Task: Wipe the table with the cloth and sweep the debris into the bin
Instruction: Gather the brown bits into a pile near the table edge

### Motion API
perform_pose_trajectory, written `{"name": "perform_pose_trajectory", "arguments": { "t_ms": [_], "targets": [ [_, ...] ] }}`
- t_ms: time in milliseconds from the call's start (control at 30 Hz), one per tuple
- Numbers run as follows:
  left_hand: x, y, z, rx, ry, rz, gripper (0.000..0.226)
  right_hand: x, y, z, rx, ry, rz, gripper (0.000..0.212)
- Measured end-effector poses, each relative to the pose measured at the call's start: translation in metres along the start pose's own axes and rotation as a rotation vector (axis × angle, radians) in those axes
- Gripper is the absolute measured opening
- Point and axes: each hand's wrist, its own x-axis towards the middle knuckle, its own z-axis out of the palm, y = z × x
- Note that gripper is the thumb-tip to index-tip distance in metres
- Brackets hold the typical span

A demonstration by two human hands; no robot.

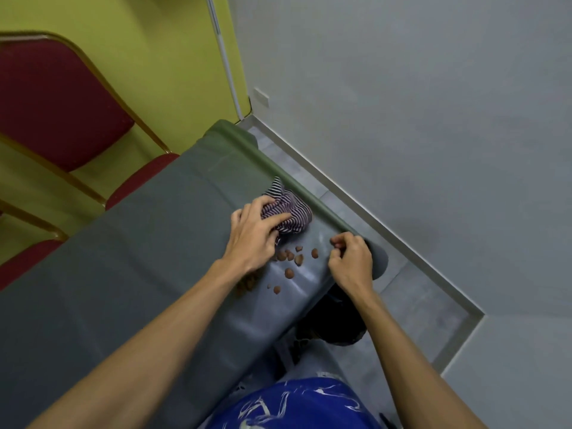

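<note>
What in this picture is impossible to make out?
Head view: the bin is mostly hidden by the table and the right forearm; its contents do not show.
Head view: some debris lies under the left hand and wrist, so the amount is unclear.
Head view: the right hand has curled fingers that hide whether they pinch anything.
Head view: the left hand covers part of the cloth.
</note>
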Motion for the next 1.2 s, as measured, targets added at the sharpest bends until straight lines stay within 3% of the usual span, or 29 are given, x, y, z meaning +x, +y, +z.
{"name": "perform_pose_trajectory", "arguments": {
  "t_ms": [133,333,433,567,667,933,1033,1200],
  "targets": [
    [0.006,0.019,0.016,0.05,-0.179,0.214,0.051,0.0,0.0,-0.001,0.003,0.006,0.011,0.017],
    [-0.011,-0.005,0.003,0.1,-0.266,0.328,0.052,-0.001,0.0,0.004,0.012,0.022,0.011,0.017],
    [-0.016,-0.015,-0.01,0.092,-0.299,0.298,0.051,-0.003,-0.002,0.006,0.004,0.043,0.008,0.017],
    [-0.006,-0.01,-0.013,0.003,-0.161,0.178,0.049,-0.005,-0.002,0.009,-0.016,0.066,-0.007,0.017],
    [0.004,-0.005,-0.01,0.028,-0.16,0.102,0.049,-0.007,-0.001,0.009,-0.037,0.068,-0.022,0.017],
    [-0.028,-0.023,-0.017,0.111,-0.299,0.214,0.052,-0.018,0.0,0.013,-0.035,0.078,-0.028,0.018],
    [-0.045,-0.035,-0.026,0.029,-0.201,0.083,0.05,-0.018,-0.002,0.014,-0.042,0.083,-0.02,0.019],
    [-0.08,-0.055,-0.031,-0.01,0.081,-0.328,0.048,-0.023,-0.002,0.015,-0.068,0.083,-0.033,0.02]
  ]
}}
